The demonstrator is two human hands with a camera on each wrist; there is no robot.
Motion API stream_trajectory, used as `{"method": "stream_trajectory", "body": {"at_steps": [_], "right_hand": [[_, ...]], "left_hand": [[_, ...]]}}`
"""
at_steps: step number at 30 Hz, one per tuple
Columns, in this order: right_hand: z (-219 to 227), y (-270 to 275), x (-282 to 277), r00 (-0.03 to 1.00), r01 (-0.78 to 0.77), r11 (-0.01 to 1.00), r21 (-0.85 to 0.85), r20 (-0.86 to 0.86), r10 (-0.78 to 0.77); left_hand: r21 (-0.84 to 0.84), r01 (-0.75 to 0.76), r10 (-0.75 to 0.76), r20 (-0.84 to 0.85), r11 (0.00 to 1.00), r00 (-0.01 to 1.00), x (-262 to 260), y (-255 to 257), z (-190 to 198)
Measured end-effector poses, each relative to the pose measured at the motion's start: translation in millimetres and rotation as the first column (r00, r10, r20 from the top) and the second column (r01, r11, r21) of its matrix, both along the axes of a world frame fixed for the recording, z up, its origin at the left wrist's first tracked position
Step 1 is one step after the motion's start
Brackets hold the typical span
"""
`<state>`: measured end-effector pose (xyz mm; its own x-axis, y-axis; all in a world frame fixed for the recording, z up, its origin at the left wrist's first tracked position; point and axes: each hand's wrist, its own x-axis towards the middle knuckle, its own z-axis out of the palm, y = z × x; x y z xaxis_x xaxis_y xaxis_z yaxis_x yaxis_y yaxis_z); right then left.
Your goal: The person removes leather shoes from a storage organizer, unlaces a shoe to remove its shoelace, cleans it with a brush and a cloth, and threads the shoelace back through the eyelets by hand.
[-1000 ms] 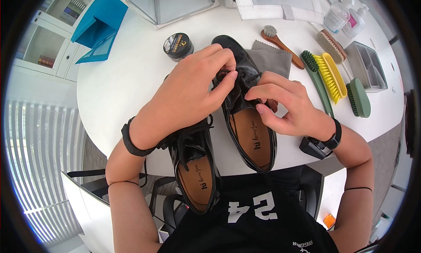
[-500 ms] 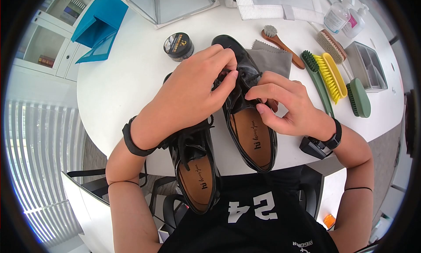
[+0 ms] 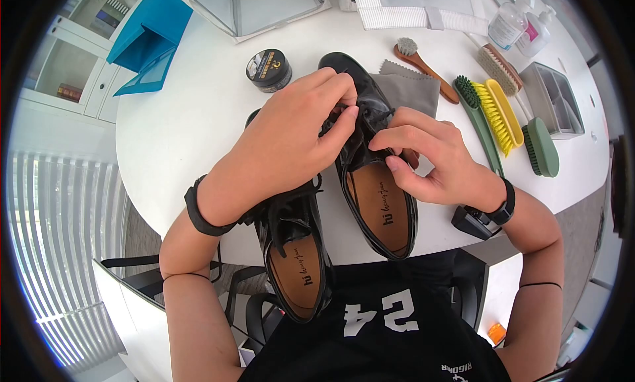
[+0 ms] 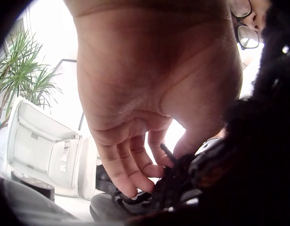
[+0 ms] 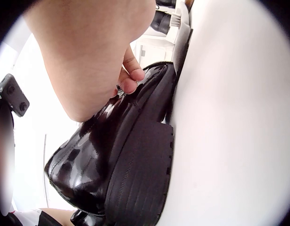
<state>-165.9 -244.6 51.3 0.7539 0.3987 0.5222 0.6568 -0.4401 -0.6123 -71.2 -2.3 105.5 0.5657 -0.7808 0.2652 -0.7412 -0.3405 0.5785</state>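
Two black patent lace-up shoes with brown insoles stand side by side. At the right shoe [image 3: 382, 216], my left hand [image 3: 281, 140] bends over the front and pinches its dark shoelace [image 4: 167, 150] between thumb and fingers. A lace end pokes up there in the left wrist view. My right hand [image 3: 440, 160] has its fingers curled about the outer lacing flap of that shoe, thumb by the opening; whether it also holds a lace I cannot tell. The left shoe [image 3: 297, 279], below my left wrist, reaches past the table's front edge, its toe hidden.
A polish jar [image 3: 269, 70] sits beyond my left hand. Right of the shoes are a grey cloth [image 3: 420, 91], a wooden-handled brush [image 3: 430, 72], green and yellow brushes [image 3: 501, 114] and a clear box [image 3: 555, 101]. Pump bottles [image 3: 509, 25] and white bins [image 3: 261, 8] stand behind.
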Motion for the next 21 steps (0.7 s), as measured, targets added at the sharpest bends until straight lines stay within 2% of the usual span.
{"method": "stream_trajectory", "body": {"at_steps": [21], "right_hand": [[-0.4, 0.7, 0.3, 1.0, 0.003, 1.0, 0.009, 0.006, -0.003]], "left_hand": [[0.008, 0.003, -0.004, 0.011, 1.0, 1.0, -0.2, -0.2, -2.2]]}}
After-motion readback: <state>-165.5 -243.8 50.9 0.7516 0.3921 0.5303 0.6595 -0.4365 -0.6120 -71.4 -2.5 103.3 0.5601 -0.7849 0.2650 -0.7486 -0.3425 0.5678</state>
